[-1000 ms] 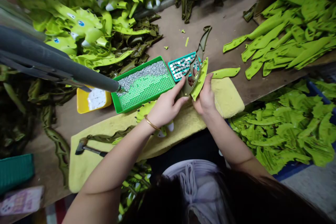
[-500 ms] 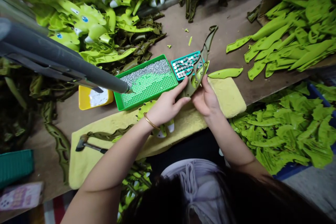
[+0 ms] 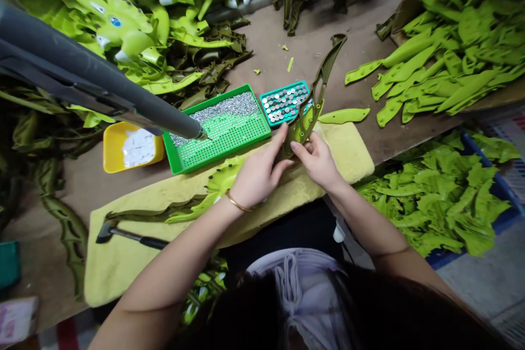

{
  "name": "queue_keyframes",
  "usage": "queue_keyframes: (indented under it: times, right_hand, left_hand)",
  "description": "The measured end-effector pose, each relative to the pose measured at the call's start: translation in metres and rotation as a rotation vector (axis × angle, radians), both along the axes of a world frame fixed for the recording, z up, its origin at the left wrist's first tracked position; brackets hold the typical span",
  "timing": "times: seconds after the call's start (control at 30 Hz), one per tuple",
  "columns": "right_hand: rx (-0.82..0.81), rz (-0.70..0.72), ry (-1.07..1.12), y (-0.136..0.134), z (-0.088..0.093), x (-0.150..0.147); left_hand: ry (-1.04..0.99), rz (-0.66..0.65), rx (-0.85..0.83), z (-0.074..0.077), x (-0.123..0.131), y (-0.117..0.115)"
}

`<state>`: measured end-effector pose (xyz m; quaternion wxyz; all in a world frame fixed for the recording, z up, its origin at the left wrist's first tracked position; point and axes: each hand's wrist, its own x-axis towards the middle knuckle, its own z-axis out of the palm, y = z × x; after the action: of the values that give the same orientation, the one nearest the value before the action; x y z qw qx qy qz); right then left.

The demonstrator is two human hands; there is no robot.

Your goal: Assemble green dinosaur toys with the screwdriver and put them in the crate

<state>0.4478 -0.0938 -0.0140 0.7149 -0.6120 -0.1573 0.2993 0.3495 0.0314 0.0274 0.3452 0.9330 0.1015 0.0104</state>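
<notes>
Between my two hands is a curved dark olive plastic part [image 3: 324, 74], its hooked tip pointing up and away. A lime-green piece sits in its hollow. My left hand [image 3: 262, 167], with a bracelet at the wrist, grips the part's lower left side between thumb and fingers. From the right, my right hand [image 3: 315, 158] presses its thumb on the lower end, fingers curled behind. Under them lies a yellow towel [image 3: 348, 153]. A lime-green toy body with dark-tipped spikes [image 3: 223, 178] rests on it, partly hidden by my left hand. A hammer [image 3: 131, 234] lies farther left.
A green perforated tray [image 3: 229, 136] holds small metal pins; a teal tray [image 3: 283, 103] holds round metal pieces. A yellow tub [image 3: 112, 147] stands left. A grey machine arm [image 3: 123, 79] reaches in above. Lime-green parts [image 3: 443, 60] pile up right, more fill a blue crate [image 3: 498, 221].
The olive part has turned in my hands, now showing more of its hollow side. My right thumb has moved onto its lower end. The whole view has shifted slightly.
</notes>
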Motion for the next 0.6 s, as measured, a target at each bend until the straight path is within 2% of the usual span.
queue_keyframes:
  times: [0.17, 0.23, 0.37, 0.5, 0.6]
  right_hand:
    - [0.049, -0.097, 0.043, 0.001, 0.008, -0.014]
    - [0.026, -0.051, 0.048, -0.004, 0.003, -0.012]
    - [-0.102, 0.151, -0.083, -0.011, -0.008, 0.001]
    - [-0.123, 0.128, -0.153, -0.004, -0.009, -0.002]
    - [-0.211, 0.163, -0.247, 0.000, -0.006, 0.000]
  left_hand:
    - [-0.019, 0.050, 0.042, -0.001, -0.010, -0.003]
    - [-0.030, 0.034, 0.034, -0.003, -0.011, -0.001]
    - [-0.033, 0.024, 0.031, -0.008, -0.008, 0.000]
    - [-0.074, 0.040, 0.027, -0.008, -0.007, -0.003]
    - [-0.036, 0.093, -0.018, -0.002, -0.002, 0.000]
